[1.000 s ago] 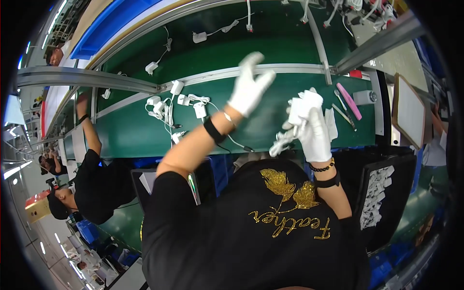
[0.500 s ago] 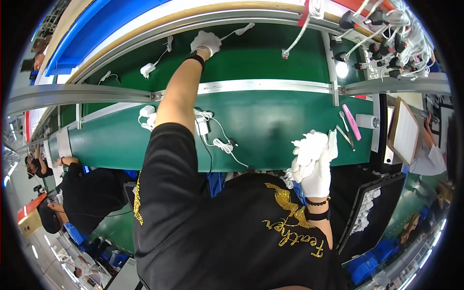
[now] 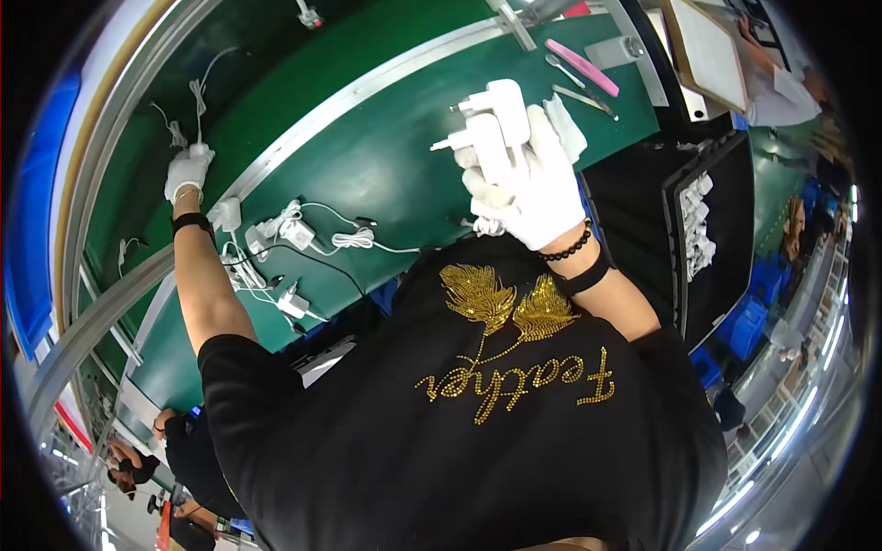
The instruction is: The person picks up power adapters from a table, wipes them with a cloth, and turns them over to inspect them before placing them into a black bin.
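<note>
Both my hands wear white gloves. My left hand reaches to the far left, onto the green shelf surface behind the metal rail. Its fingers close around a white power adapter, mostly hidden, with a thin white cable running away from it. In front of my chest, my right hand grips two white plug adapters side by side, their pins pointing left. A white piece, perhaps cloth or glove fabric, shows beside its fingers.
Corded white adapters lie on the near green bench, with a coiled cable. A metal rail divides the surfaces. At right are a pink tool, a small brush, tweezers and a black box holding white pieces.
The view has swung. My left hand has moved left along the far surface to an adapter with a cable. My right hand has risen and turned, bringing its adapters into plain sight.
</note>
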`<state>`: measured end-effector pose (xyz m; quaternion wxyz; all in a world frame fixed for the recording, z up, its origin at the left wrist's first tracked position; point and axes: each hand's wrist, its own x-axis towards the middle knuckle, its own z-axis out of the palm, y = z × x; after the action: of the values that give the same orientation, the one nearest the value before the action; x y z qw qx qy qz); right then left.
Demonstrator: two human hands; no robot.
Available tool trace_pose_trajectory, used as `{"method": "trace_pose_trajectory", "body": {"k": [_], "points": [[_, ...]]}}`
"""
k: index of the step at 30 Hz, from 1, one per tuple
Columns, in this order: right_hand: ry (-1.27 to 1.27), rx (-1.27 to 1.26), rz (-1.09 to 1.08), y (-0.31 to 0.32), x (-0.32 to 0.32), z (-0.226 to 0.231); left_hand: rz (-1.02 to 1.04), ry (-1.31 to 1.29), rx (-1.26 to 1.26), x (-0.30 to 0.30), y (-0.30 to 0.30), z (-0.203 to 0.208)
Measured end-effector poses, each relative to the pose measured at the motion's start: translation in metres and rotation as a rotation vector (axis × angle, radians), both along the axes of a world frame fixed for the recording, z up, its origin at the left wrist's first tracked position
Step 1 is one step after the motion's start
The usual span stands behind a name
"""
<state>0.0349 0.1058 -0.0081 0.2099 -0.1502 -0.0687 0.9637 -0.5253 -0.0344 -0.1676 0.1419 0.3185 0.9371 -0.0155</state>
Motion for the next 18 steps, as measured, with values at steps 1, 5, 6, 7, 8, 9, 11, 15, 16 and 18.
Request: {"method": "trace_pose_trajectory", "body": {"k": [1, 5, 6, 7, 8, 9, 11, 15, 16, 18], "points": [[-0.008, -0.004, -0.006, 0.001, 0.004, 0.000, -0.006, -0.008, -0.004, 0.013, 0.007, 0.006], [0.036, -0.055, 0.009, -0.002, 0.024, 0.004, -0.115, -0.095, 0.365, 0.070, 0.038, 0.046], [0.017, -0.041, -0.011, -0.003, 0.028, 0.007, -0.106, -0.324, 0.446, 0.086, 0.045, 0.055], [-0.002, -0.027, -0.033, -0.005, 0.033, 0.009, -0.110, -0.325, 0.442, 0.110, 0.052, 0.067], [-0.022, -0.014, -0.060, -0.007, 0.040, 0.010, -0.203, -0.227, 0.442, 0.141, 0.060, 0.080], [-0.019, -0.020, -0.067, -0.010, 0.048, 0.011, -0.293, -0.123, 0.440, 0.171, 0.062, 0.091], [0.001, 0.013, -0.091, -0.008, 0.063, 0.008, -0.378, -0.048, 0.508, 0.227, 0.068, 0.087], [0.074, 0.001, -0.155, -0.010, 0.086, 0.005, -0.622, 0.083, 0.357, 0.317, 0.075, 0.085], [0.096, -0.012, -0.179, -0.010, 0.094, 0.004, -0.642, 0.086, 0.357, 0.334, 0.077, 0.078], [0.057, 0.040, -0.239, -0.014, 0.106, 0.011, -0.785, 0.045, 0.297, 0.361, 0.072, 0.064]]}}
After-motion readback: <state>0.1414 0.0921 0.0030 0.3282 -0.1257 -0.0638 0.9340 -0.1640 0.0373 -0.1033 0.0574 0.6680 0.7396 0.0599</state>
